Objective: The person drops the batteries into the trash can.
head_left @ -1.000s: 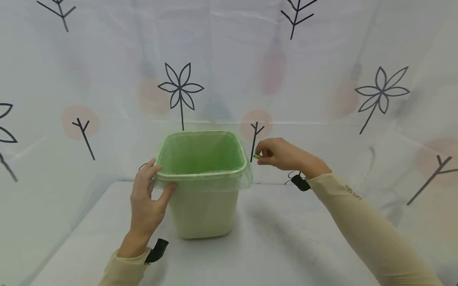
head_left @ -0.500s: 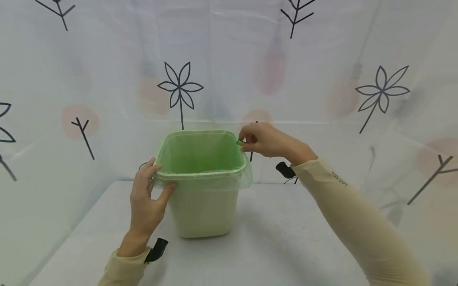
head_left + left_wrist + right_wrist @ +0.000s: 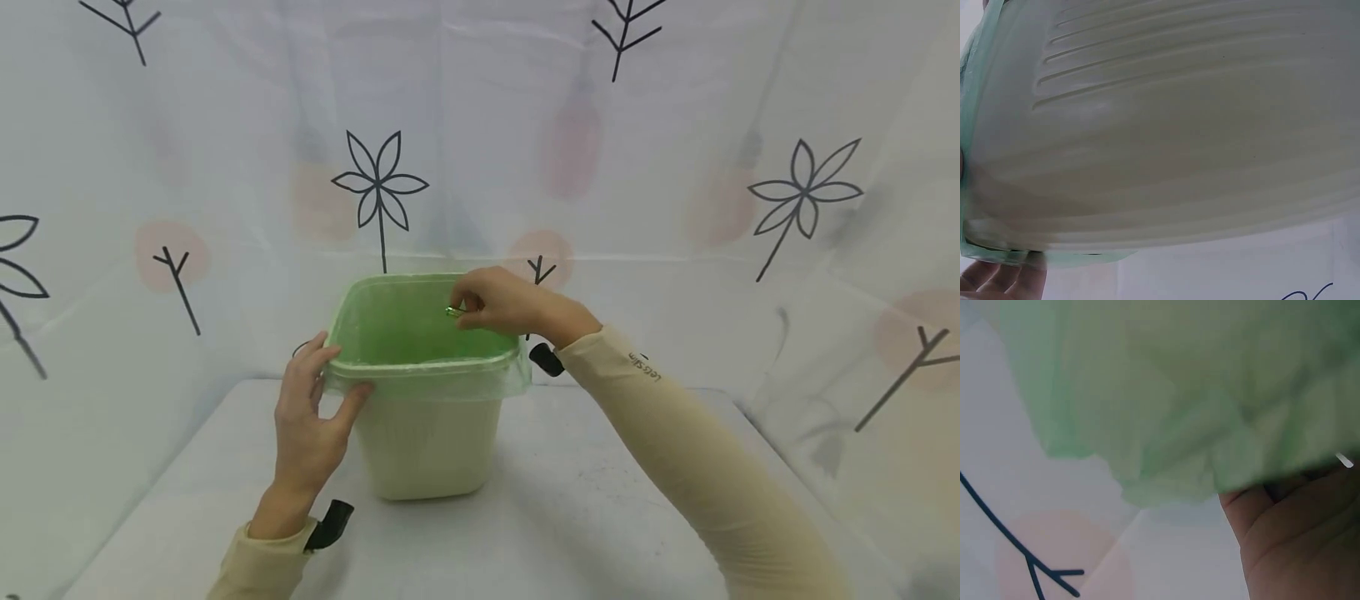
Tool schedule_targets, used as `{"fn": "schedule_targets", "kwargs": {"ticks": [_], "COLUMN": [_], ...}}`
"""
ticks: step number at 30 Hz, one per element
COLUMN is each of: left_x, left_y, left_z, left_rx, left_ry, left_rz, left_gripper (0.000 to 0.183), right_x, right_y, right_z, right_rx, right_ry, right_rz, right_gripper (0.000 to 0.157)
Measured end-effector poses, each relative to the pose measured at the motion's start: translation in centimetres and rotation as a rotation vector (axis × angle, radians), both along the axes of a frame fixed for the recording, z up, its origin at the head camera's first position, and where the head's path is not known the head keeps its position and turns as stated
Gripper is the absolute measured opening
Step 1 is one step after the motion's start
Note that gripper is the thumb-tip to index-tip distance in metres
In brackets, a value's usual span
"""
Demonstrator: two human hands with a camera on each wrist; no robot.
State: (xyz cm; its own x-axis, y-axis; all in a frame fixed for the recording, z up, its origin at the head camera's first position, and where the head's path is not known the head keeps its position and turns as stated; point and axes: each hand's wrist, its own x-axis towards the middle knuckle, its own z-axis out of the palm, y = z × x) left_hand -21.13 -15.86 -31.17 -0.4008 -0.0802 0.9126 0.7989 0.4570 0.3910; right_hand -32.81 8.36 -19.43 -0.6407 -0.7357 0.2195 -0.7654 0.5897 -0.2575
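Note:
A cream trash bin (image 3: 427, 450) stands on the table, with a translucent green bag (image 3: 390, 325) lining it and folded over its rim. At its left side my left hand (image 3: 311, 433) grips the rim, thumb in front and fingers over the edge; some fingertips (image 3: 1025, 278) show in the left wrist view. Above the bin's opening, toward its right, my right hand (image 3: 502, 304) pinches a small shiny green piece (image 3: 453, 312) between thumb and fingers. What kind of thing it is I cannot tell. In the right wrist view the bag partly covers my right hand (image 3: 1304, 537).
The bin rests on a white-covered table (image 3: 585, 517). Behind it hangs a white curtain (image 3: 480, 167) printed with flowers and twigs. Small dark camera mounts sit at both wrists.
My right hand has moved left, from beside the bin to over its opening, carrying the small green piece. The left hand and the bin have stayed put.

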Motion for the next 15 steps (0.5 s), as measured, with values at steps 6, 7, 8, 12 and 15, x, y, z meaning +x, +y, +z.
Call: {"fn": "schedule_targets", "kwargs": {"ticks": [6,7,8,12,15], "left_x": [-0.6,-0.7,-0.8,-1.1,-1.4], "left_y": [-0.2,-0.2,-0.3,-0.4,-0.6], "left_z": [0.1,0.1,0.2,0.2,0.2], "left_rx": [0.005,0.006,0.005,0.012,0.017], "left_ry": [-0.010,-0.013,-0.014,-0.020,-0.021], "left_rz": [-0.010,-0.012,-0.011,-0.019,-0.026], "left_gripper": [0.056,0.056,0.056,0.056,0.056], "right_x": [-0.7,-0.9,-1.0,-1.4,-1.6], "right_y": [-1.5,-1.7,-1.9,-2.4,-2.7], "right_z": [-0.8,-1.0,-1.2,-1.6,-1.8], "right_rx": [0.023,0.030,0.038,0.057,0.057], "right_ry": [0.007,0.016,0.027,0.046,0.034], "right_rz": [0.031,0.036,0.040,0.041,0.026], "right_gripper": [0.015,0.014,0.014,0.015,0.016]}}
